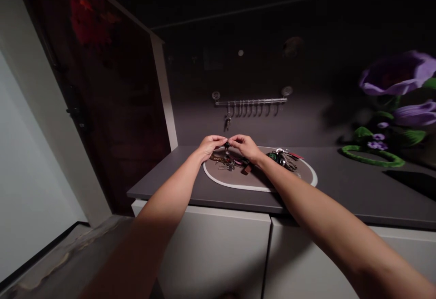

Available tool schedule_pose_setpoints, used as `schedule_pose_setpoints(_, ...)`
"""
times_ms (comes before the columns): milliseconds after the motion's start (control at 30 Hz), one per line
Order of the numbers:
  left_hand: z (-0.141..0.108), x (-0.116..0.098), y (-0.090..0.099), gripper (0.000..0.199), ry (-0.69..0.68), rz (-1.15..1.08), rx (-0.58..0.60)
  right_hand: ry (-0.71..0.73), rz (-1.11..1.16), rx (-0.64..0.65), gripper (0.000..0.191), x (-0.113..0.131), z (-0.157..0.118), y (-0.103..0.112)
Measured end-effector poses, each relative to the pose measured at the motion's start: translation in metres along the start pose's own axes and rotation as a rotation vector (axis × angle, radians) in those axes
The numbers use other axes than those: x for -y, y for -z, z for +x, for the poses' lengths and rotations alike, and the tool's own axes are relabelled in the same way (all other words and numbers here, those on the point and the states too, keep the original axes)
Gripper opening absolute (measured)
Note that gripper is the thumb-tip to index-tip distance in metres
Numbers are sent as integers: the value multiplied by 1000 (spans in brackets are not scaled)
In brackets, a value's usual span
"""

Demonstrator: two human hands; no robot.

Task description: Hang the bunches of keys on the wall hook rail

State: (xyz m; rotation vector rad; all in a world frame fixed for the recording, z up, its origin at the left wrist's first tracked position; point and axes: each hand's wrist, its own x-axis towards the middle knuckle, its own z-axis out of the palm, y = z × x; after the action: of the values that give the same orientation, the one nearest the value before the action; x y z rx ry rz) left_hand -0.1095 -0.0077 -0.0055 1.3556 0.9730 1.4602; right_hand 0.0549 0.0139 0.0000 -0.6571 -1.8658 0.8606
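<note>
Starting at the left, we are looking at the left hand [208, 146], whose thumb and forefinger are pinching together just above the mat [245, 188]. Between the two sets of fingertips, we are finding a small dark piece [227, 145], which is hanging below the pinch with its long axis running roughly up and down. The light is leaving this spot dim, so we are only fairly sure that both hands are gripping it, and we are not making out what kind of fitting it is.

Neither hand is standing clearly nearer: the piece is sitting midway, in line with the left fingertips on one side and the right on the other. Behind it and higher, almost straight above in our view, the hanging keys [228, 121] are dangling from the left end of the hook rail [252, 102]. Below it, nearer to us, the loose keys [231, 165] are lying on the mat.

Moving right, we are seeing the right hand [248, 147] pinching in mirror fashion, its forearm crossing over the mat's front edge. A brown tag [246, 170] is lying just below that hand, and farther right a key bunch [288, 159] is resting beyond the wrist.
</note>
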Motion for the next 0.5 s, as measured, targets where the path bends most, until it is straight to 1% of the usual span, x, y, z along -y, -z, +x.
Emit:
schedule_pose_setpoints(167, -2, -2, -6, 40, -58, 9, -4, 7, 31, -31, 26, -1, 0, 1)
schedule_pose_setpoints(300, -3, -3, -10, 41, -119, 44, -21, -14, 144, -63, 32, -2, 2, 2)
schedule_pose_setpoints(400, -4, -2, -12, 34, -188, 179, -80, -64, 236, -121, 37, -3, 5, 2)
schedule_pose_setpoints(500, -4, 2, -14, 23, -278, 432, -109, -110, 292, -193, 37, -2, 10, 3)
